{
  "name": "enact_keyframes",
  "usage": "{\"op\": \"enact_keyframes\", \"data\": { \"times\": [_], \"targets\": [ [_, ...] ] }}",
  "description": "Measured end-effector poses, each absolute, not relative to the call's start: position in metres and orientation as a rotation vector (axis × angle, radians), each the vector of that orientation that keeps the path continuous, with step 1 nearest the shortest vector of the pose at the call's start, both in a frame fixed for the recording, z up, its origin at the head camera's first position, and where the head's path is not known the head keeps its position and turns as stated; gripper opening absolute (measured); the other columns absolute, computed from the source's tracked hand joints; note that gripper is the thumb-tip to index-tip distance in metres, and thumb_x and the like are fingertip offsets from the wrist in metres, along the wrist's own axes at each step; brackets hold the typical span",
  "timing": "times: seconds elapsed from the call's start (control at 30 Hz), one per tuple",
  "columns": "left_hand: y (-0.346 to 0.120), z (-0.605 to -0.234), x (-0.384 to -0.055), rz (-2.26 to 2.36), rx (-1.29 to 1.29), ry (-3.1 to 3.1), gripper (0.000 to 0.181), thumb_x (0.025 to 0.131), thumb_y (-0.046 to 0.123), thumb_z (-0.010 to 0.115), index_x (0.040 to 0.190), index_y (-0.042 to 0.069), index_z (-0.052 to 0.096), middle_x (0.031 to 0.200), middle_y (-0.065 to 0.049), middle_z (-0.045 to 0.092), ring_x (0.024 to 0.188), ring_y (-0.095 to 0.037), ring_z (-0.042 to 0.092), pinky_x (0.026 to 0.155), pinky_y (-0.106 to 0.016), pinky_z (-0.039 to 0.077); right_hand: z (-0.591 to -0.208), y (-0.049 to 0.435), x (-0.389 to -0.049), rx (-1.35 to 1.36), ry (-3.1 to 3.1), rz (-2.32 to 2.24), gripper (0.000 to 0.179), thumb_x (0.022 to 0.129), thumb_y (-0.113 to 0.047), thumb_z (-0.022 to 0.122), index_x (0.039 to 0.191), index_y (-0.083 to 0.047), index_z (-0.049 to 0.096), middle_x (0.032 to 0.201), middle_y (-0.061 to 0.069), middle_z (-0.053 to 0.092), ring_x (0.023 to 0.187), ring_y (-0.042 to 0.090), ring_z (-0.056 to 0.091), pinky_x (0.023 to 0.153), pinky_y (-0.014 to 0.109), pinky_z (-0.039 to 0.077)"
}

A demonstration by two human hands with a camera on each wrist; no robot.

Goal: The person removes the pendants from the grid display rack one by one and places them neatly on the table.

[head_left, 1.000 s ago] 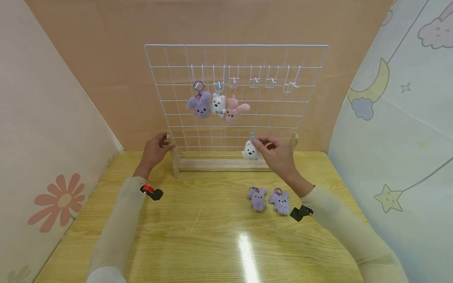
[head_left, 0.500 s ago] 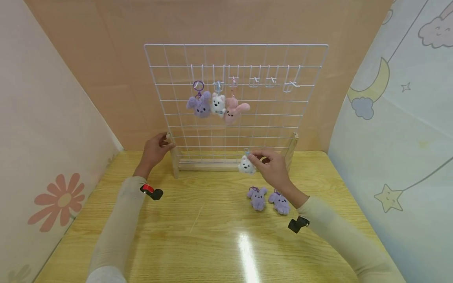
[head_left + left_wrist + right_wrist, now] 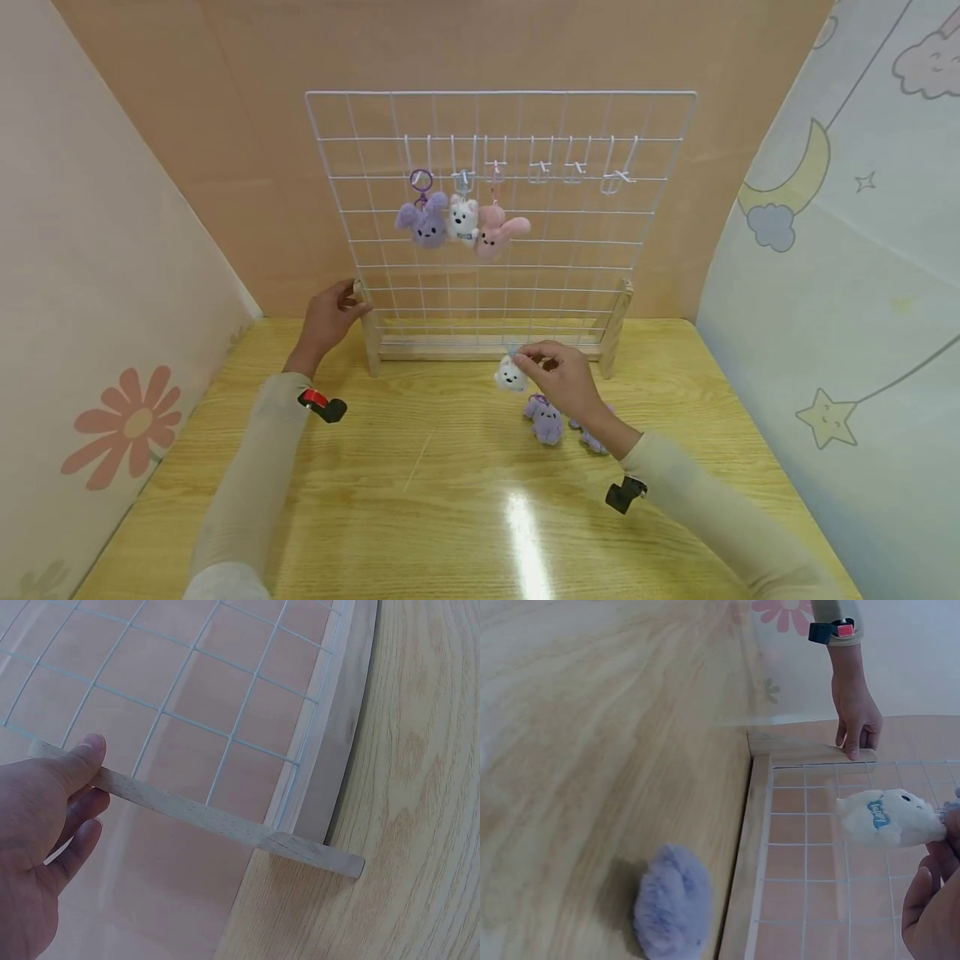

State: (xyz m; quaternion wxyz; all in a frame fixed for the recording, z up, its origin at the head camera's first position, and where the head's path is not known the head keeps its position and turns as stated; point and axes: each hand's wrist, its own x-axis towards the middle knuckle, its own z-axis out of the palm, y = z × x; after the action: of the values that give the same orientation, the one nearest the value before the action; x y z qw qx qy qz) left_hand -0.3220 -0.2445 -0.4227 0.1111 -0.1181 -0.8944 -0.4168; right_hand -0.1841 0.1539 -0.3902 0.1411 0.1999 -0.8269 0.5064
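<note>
My right hand (image 3: pixel 561 377) pinches a white plush dog keychain (image 3: pixel 512 375) near the top of its head, in front of the rack's base bar. In the right wrist view this plush dog (image 3: pixel 889 817) shows blue lettering on its belly. My left hand (image 3: pixel 330 321) grips the left wooden post (image 3: pixel 371 333) of a white wire grid rack (image 3: pixel 570 242); thumb and fingers lie on either side of the post (image 3: pixel 195 814) in the left wrist view. Two purple plush bunny keychains lie on the table below my right hand: one bunny (image 3: pixel 546 421) shows whole, the other bunny (image 3: pixel 595 437) is partly hidden by the wrist.
On the grid's hooks hang a purple bunny keychain (image 3: pixel 425 223), a white dog keychain (image 3: pixel 463 218) and a pink bunny keychain (image 3: pixel 495 233). Bare white hooks (image 3: pixel 575 171) line the right side. The wooden table (image 3: pixel 360 500) meets patterned side walls and a tan backdrop (image 3: pixel 225 150).
My right hand has lowered from in front of the grid toward the table and slightly left, carrying the white dog keychain. My left hand has stayed on the post.
</note>
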Motion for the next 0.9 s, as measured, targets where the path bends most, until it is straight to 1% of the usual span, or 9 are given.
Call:
{"op": "enact_keyframes", "data": {
  "times": [0.07, 0.2, 0.27, 0.4, 0.43, 0.47, 0.63, 0.8, 0.9],
  "targets": [
    [-0.244, -0.422, -0.322, -1.229, -0.350, -2.625, 0.062, 0.100, 0.028, 0.069, 0.151, 0.000, 0.047, 0.141, -0.027, 0.058, 0.115, -0.043, 0.065, 0.093, -0.058, 0.055, -0.396, 0.154, -0.184, 0.582, -2.394, 1.486, 0.011, 0.095, -0.004, 0.072, 0.101, 0.003, 0.077, 0.092, 0.015, 0.074, 0.076, 0.017, 0.063, 0.062, 0.023, 0.053],
    [-0.244, -0.422, -0.322, -1.226, -0.354, -2.620, 0.061, 0.100, 0.026, 0.069, 0.150, 0.000, 0.047, 0.140, -0.027, 0.059, 0.114, -0.043, 0.065, 0.093, -0.058, 0.056, -0.404, 0.154, -0.181, 0.570, -2.432, 1.537, 0.012, 0.096, -0.006, 0.071, 0.103, 0.003, 0.077, 0.092, 0.015, 0.073, 0.074, 0.024, 0.063, 0.059, 0.020, 0.051],
    [-0.244, -0.422, -0.322, -1.222, -0.359, -2.614, 0.060, 0.100, 0.025, 0.070, 0.150, 0.000, 0.048, 0.140, -0.027, 0.059, 0.114, -0.043, 0.065, 0.092, -0.058, 0.056, -0.410, 0.154, -0.180, 0.556, -2.467, 1.537, 0.013, 0.097, -0.007, 0.071, 0.103, 0.002, 0.077, 0.092, 0.015, 0.073, 0.069, 0.023, 0.061, 0.055, 0.019, 0.048],
    [-0.243, -0.422, -0.321, -1.226, -0.364, -2.606, 0.059, 0.100, 0.022, 0.070, 0.149, 0.000, 0.049, 0.140, -0.027, 0.059, 0.115, -0.043, 0.066, 0.092, -0.058, 0.056, -0.433, 0.159, -0.186, 0.573, -2.494, 1.526, 0.014, 0.097, -0.014, 0.072, 0.104, -0.003, 0.079, 0.096, 0.012, 0.075, 0.068, 0.021, 0.060, 0.054, 0.020, 0.047],
    [-0.243, -0.421, -0.321, -1.230, -0.364, -2.605, 0.058, 0.100, 0.022, 0.070, 0.149, 0.000, 0.049, 0.140, -0.027, 0.059, 0.115, -0.043, 0.066, 0.092, -0.058, 0.056, -0.439, 0.161, -0.188, 0.585, -2.494, 1.523, 0.014, 0.098, -0.016, 0.072, 0.104, -0.005, 0.079, 0.097, 0.010, 0.075, 0.069, 0.019, 0.061, 0.056, 0.020, 0.049],
    [-0.243, -0.421, -0.321, -1.233, -0.362, -2.605, 0.058, 0.099, 0.022, 0.070, 0.149, 0.000, 0.049, 0.140, -0.027, 0.059, 0.114, -0.043, 0.066, 0.092, -0.058, 0.056, -0.445, 0.162, -0.191, 0.594, -2.489, 1.529, 0.015, 0.098, -0.017, 0.072, 0.105, -0.007, 0.079, 0.099, 0.009, 0.075, 0.070, 0.021, 0.061, 0.057, 0.021, 0.050],
    [-0.243, -0.421, -0.321, -1.238, -0.352, -2.608, 0.058, 0.099, 0.022, 0.070, 0.149, 0.001, 0.049, 0.140, -0.026, 0.060, 0.114, -0.042, 0.066, 0.091, -0.058, 0.056, -0.456, 0.163, -0.187, 0.620, -2.487, 1.540, 0.016, 0.097, -0.024, 0.073, 0.105, -0.012, 0.080, 0.103, 0.004, 0.076, 0.071, 0.017, 0.064, 0.061, 0.024, 0.055],
    [-0.243, -0.421, -0.321, -1.246, -0.347, -2.608, 0.058, 0.100, 0.022, 0.070, 0.149, 0.001, 0.049, 0.140, -0.025, 0.060, 0.113, -0.042, 0.066, 0.091, -0.058, 0.057, -0.466, 0.163, -0.183, 0.590, -2.549, 1.480, 0.015, 0.097, -0.029, 0.073, 0.102, -0.018, 0.081, 0.101, -0.003, 0.076, 0.076, 0.019, 0.066, 0.065, 0.026, 0.056],
    [-0.243, -0.421, -0.321, -1.238, -0.348, -2.610, 0.058, 0.100, 0.022, 0.070, 0.149, 0.001, 0.049, 0.140, -0.025, 0.060, 0.113, -0.042, 0.066, 0.090, -0.058, 0.057, -0.471, 0.163, -0.180, 0.584, -2.592, 1.469, 0.014, 0.097, -0.031, 0.073, 0.101, -0.021, 0.081, 0.099, -0.007, 0.075, 0.074, 0.019, 0.065, 0.064, 0.027, 0.056]
  ]
}}
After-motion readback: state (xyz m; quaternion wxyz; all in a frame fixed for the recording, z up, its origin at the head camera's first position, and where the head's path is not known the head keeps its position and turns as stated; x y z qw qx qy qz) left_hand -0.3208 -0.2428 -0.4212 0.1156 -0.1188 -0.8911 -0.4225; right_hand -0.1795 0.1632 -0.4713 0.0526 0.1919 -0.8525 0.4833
